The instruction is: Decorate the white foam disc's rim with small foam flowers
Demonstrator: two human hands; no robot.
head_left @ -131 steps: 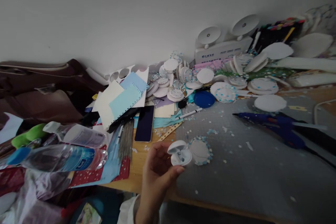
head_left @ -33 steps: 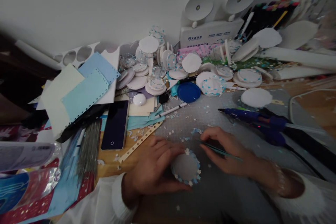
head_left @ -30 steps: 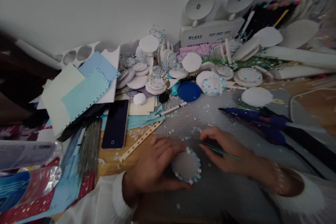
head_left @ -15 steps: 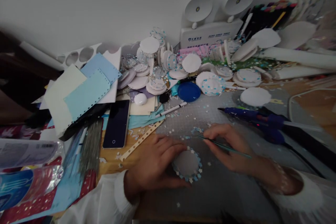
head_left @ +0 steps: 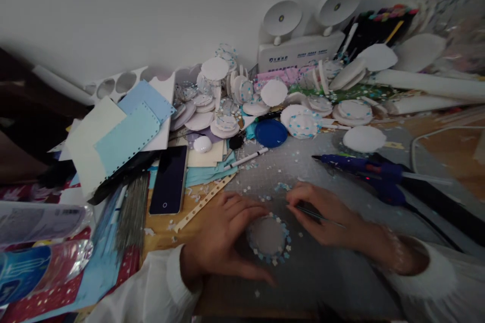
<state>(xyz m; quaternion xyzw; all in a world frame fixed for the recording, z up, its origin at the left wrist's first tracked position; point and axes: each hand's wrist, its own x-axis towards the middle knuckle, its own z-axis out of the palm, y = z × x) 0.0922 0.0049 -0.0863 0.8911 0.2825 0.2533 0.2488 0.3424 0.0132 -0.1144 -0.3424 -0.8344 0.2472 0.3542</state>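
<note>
The left hand [head_left: 223, 242] presses curled fingers against the white disc [head_left: 268, 236] lying on the grey mat [head_left: 341, 282]. The right hand [head_left: 326, 214] pinches tweezers [head_left: 308, 212] beside it; a slip could scatter its blue-white flower trim. The glue gun [head_left: 364, 167] lies beyond.

Hardly any writing can be read here. At about one o'clock from the middle of the table, against the wall, a white box-shaped emergency light [head_left: 299, 53] with two round lamp heads carries a small dark blue logo with a short line of characters at the left of its front face, and two more short lines of print to the right of that. All of it is too small and blurred to make out. Nothing else bears legible text.
</note>
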